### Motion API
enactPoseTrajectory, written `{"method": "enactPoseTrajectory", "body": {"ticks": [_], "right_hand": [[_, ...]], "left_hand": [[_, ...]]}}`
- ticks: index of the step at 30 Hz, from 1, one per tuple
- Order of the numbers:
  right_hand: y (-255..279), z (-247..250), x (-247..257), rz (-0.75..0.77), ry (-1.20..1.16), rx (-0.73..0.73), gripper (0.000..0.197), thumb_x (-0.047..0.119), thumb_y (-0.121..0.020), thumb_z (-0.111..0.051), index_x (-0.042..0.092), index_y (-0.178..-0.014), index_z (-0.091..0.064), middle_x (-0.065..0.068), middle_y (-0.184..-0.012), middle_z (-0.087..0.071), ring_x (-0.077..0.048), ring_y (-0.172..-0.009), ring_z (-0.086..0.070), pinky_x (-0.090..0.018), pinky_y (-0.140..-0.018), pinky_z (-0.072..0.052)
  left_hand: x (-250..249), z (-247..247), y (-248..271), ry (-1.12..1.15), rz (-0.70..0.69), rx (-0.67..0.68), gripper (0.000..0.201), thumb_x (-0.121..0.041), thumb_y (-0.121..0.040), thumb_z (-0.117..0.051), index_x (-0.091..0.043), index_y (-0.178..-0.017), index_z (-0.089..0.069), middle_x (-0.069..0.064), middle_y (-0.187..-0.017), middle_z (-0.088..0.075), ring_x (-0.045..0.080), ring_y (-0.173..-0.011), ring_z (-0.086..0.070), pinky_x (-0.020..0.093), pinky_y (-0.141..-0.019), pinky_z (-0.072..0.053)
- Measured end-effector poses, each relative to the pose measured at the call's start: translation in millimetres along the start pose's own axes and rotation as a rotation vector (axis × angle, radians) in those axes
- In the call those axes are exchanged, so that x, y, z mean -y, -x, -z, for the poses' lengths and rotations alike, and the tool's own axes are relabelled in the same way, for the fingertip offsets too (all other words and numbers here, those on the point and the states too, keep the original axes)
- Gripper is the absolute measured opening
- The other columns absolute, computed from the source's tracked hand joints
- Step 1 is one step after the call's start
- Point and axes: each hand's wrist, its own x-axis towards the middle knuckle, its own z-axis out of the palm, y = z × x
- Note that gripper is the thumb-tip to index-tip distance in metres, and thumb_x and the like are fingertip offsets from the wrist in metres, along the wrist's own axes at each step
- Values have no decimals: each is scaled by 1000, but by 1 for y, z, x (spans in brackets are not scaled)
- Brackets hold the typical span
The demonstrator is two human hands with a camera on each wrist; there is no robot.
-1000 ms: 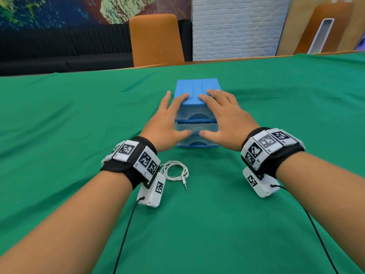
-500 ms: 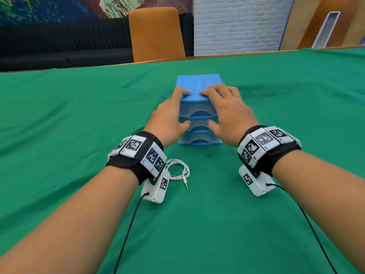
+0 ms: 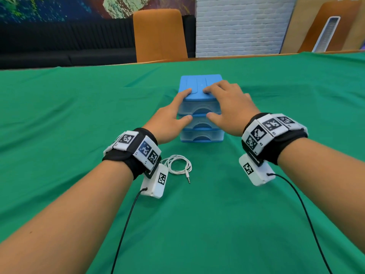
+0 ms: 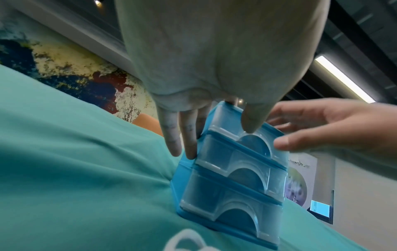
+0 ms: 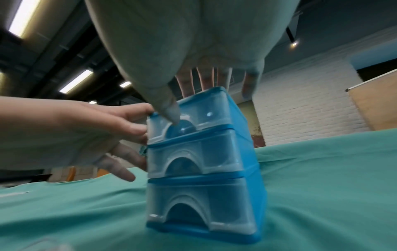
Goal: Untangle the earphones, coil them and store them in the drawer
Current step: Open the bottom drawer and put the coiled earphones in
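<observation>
1. State now: both hands on the blue 3-drawer unit [image 3: 201,110], which stands on the green table [image 3: 79,115]. Left hand [image 3: 169,119] has straight fingers flat on the lid and down the unit's left side, thumb at the front near the top drawer [image 5: 189,122]. Right hand [image 3: 230,107] has fingers spread on the lid, thumb tip in the top drawer's arch recess. Neither grip is closed round anything; both are open, just pressing.
2. Earphones [image 3: 178,165] lie coiled on the table just beside the left wrist, jack end sticking out toward the person, well short of the unit. All 3 drawers look closed.
3. Risk: the unit looks light and tall. If the thumb pulls the top drawer w/o enough downward press on the lid, the whole stack could tip fwd or slide on the cloth.
4. Risk: a hard pull could bring the drawer right out, since no stop is visible.
5. Risk: left wrist pack and its cable hang right by the coil; drawing the arm back could snag or scatter the loops, meaning re-coiling.
6. Risk: the coil looks loose, nothing tying it, so it may spring open when lifted and catch on the drawer edge.
</observation>
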Motion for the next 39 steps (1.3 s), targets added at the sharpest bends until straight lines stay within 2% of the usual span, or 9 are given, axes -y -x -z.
{"method": "enactPoseTrajectory", "body": {"ticks": [4, 6, 9, 13, 17, 23, 31, 35, 39], "right_hand": [[19, 2, 23, 139, -91, -173, 24, 24, -85, -60, 21, -108, -61, 1, -105, -58, -25, -97, -53, -43, -83, -46], [25, -5, 38, 169, -198, 41, 7, 22, -86, -60, 19, -91, -64, 1, -87, -64, -23, -84, -58, -40, -78, -50], [30, -25, 59, 130, -66, 448, 18, 34, -87, -64, 19, -92, -72, -3, -91, -72, -26, -89, -64, -38, -83, -54], [30, -54, 74, 47, 57, 533, 20, 32, -86, -67, 17, -99, -66, -6, -97, -66, -31, -89, -65, -44, -81, -58], [26, -58, 72, 36, 145, 545, 8, 18, -87, -63, 13, -89, -57, -4, -84, -56, -32, -81, -61, -40, -78, -58], [36, -30, 22, -41, 235, 582, 8, 18, -88, -61, 12, -85, -57, -13, -97, -65, -30, -86, -61, -33, -77, -53], [58, 1, -63, -286, 364, 588, 12, 15, -89, -60, 10, -92, -69, -10, -94, -70, -30, -89, -67, -35, -79, -57], [59, 3, -80, -342, 383, 543, 5, 13, -87, -61, 14, -87, -66, -8, -91, -67, -30, -83, -66, -42, -81, -60], [55, 12, -69, -331, 360, 542, 20, 18, -82, -69, 12, -101, -66, -7, -101, -67, -29, -90, -67, -38, -81, -59]], "left_hand": [[1, 2, 8, 68, -5, -36, 61, -36, -102, -48, -46, -155, -18, 16, -116, -65, 21, -91, -60, 29, -90, -46], [-2, 3, 12, 80, -6, -37, 59, -32, -104, -46, -39, -157, -21, 16, -107, -62, 19, -87, -60, 23, -76, -39], [-4, 3, 15, 95, -10, -9, 56, -33, -105, -43, -35, -157, -22, 11, -131, -58, 26, -111, -55, 26, -86, -34], [-3, 5, 22, 156, -1, 14, 52, -36, -107, -37, -38, -157, -21, 2, -159, -36, 20, -143, -37, 26, -104, -28], [-2, 4, 28, 248, 31, 19, 51, -39, -107, -35, -43, -156, -20, 2, -153, -45, 23, -136, -47, 39, -112, -34], [-3, -5, 26, 350, 181, -83, 61, -42, -103, -40, -43, -156, -10, 18, -112, -61, 36, -104, -63, 53, -96, -49], [-8, -31, 22, 631, 508, -78, 62, -33, -103, -44, -28, -156, -12, 12, -97, -62, 23, -61, -56, 28, -56, -44], [-14, -46, 29, 856, 611, 42, 67, -38, -103, -43, -33, -155, 0, 17, -93, -71, 30, -64, -69, 28, -53, -50], [-18, -49, 29, 1076, 686, 88, 51, -42, -102, -43, -28, -149, -26, 21, -117, -67, 32, -74, -75, 27, -49, -55]]}}
